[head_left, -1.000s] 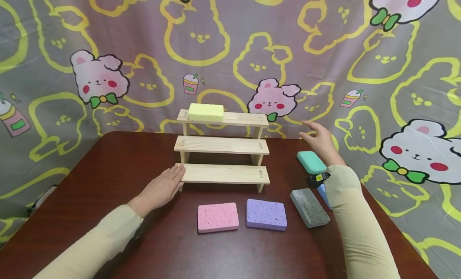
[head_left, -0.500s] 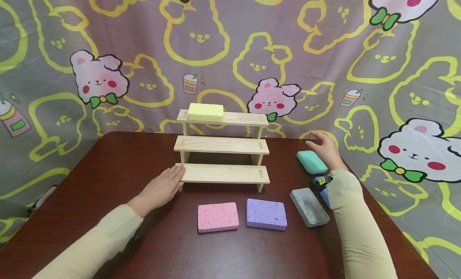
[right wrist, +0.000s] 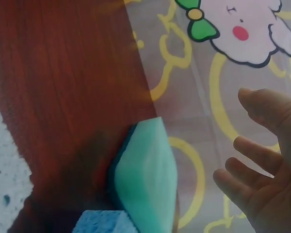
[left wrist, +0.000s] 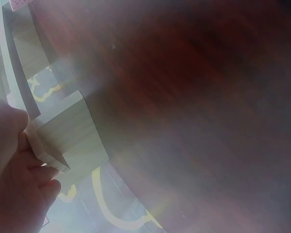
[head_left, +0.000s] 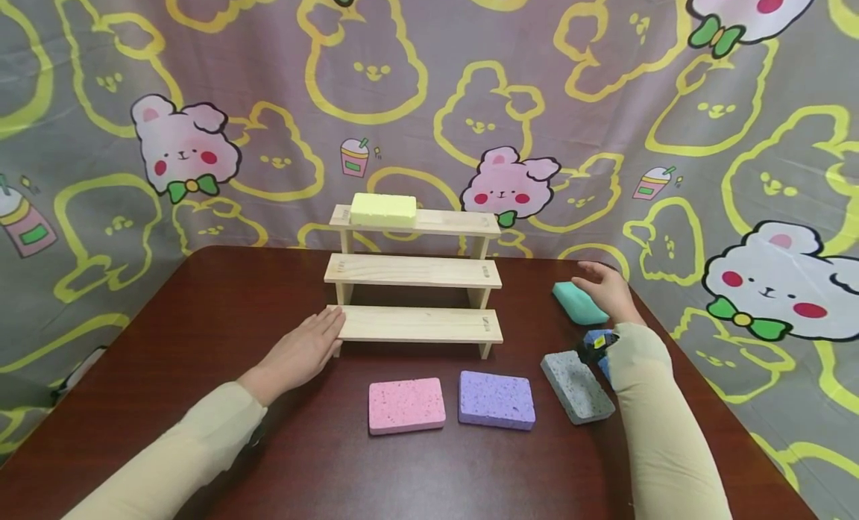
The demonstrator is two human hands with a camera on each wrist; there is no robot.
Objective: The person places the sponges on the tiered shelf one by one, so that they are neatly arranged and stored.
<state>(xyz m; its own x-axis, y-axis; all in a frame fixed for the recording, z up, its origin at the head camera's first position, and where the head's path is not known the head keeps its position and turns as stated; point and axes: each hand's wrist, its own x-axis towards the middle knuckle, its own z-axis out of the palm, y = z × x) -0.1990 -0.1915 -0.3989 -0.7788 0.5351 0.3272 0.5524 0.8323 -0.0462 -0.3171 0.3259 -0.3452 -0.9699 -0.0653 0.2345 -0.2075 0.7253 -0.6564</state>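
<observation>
**Right hand [head_left: 609, 292] poised over the teal block [head_left: 577, 302], left hand [head_left: 291, 359] on the wooden rack [head_left: 412, 324]!**

Across the whole far side hangs the patterned curtain [head_left: 416, 27], all rabbits and yellow outlines. Before it spreads the dark reddish tabletop [head_left: 201, 326], and in the middle of that stands the rack, three tiers climbing away from us.

Now the hands! The left has the left end of the lowest tier, thumb on one side and fingers on the other as the left wrist view gives it; that looks like a steadying hold, keeping the stand from sliding. The right holds nothing: fingers loosely bent, thumb apart, and the right wrist view shows daylight between it and the teal block, which lies at the far right of the tabletop. The hand's position suggests a reach from above, with room for the fingers to straddle the block.

Down to the sponges. The pink sponge [head_left: 406, 406] and the purple sponge [head_left: 496, 401] sit side by side at the near edge of the group; the grey sponge [head_left: 577, 389] lies slantwise to their right, the blue sponge [right wrist: 105, 223] partly hidden beneath the right wrist. That loose arc probably keeps each within easy reach. No boxes or bowls here; the rack does the carrying, its top tier bearing the yellow sponge [head_left: 384, 209] toward the left end.
</observation>
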